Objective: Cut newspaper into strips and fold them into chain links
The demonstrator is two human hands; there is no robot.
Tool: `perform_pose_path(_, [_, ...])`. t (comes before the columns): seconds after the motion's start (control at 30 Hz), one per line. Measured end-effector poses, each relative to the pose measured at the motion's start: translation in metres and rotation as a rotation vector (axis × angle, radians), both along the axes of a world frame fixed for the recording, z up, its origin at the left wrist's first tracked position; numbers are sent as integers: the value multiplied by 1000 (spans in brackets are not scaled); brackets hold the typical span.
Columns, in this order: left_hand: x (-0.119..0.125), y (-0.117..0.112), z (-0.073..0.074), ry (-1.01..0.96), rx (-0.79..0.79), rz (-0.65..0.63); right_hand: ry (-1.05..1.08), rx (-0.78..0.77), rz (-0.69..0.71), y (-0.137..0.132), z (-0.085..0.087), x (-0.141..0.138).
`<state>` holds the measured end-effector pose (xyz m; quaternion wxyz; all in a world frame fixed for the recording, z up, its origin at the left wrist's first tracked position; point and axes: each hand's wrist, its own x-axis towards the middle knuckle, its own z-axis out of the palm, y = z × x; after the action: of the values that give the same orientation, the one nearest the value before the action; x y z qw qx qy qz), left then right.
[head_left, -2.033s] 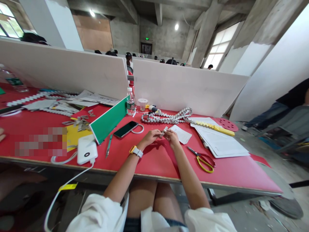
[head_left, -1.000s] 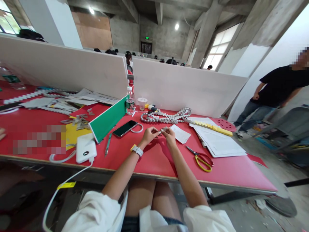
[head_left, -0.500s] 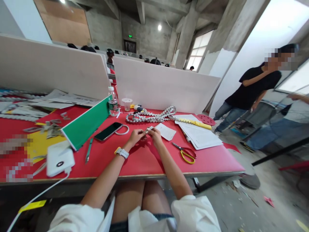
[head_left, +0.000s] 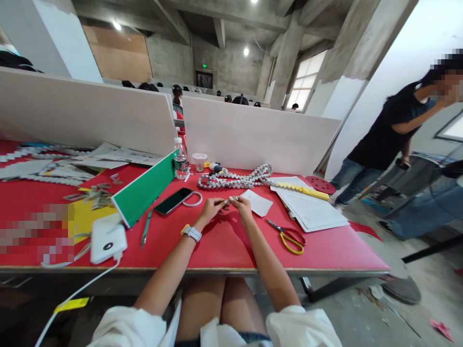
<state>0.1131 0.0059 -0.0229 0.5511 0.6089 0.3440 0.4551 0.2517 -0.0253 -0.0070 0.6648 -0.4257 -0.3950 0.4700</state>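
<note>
My left hand (head_left: 211,210) and my right hand (head_left: 243,206) meet over the red table (head_left: 224,241), both pinching a small folded white paper piece (head_left: 231,199) between their fingertips. A watch with a yellow band sits on my left wrist (head_left: 191,233). A white paper slip (head_left: 257,202) lies just right of my hands. A long chain of folded paper links (head_left: 238,178) lies behind them. Yellow-handled scissors (head_left: 287,236) rest to the right of my right forearm.
A phone (head_left: 172,200) with a white ring, a pen (head_left: 145,233), a green divider board (head_left: 146,188) and a white power bank (head_left: 107,243) lie left. A paper stack (head_left: 311,209), water bottle (head_left: 180,165) and cup (head_left: 199,161) stand behind. A person in black (head_left: 390,135) stands right.
My hands have kept working the paper piece in the same spot. The view swung right and partly back. A person in black has walked in at the right.
</note>
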Motion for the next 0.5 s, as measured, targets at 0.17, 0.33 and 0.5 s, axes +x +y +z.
perform_pose_path(0.17, [0,4,-5,-15,-14,-11,-20,-10,4,2,-4,2])
perform_pose_path(0.33, [1,5,-6,-49,-1,-49,-29,1,-47,3,-9,0])
perform_pose_path(0.5, [2,5,-7,-50,-12,-87,-22,37,-140,5,-13,-7])
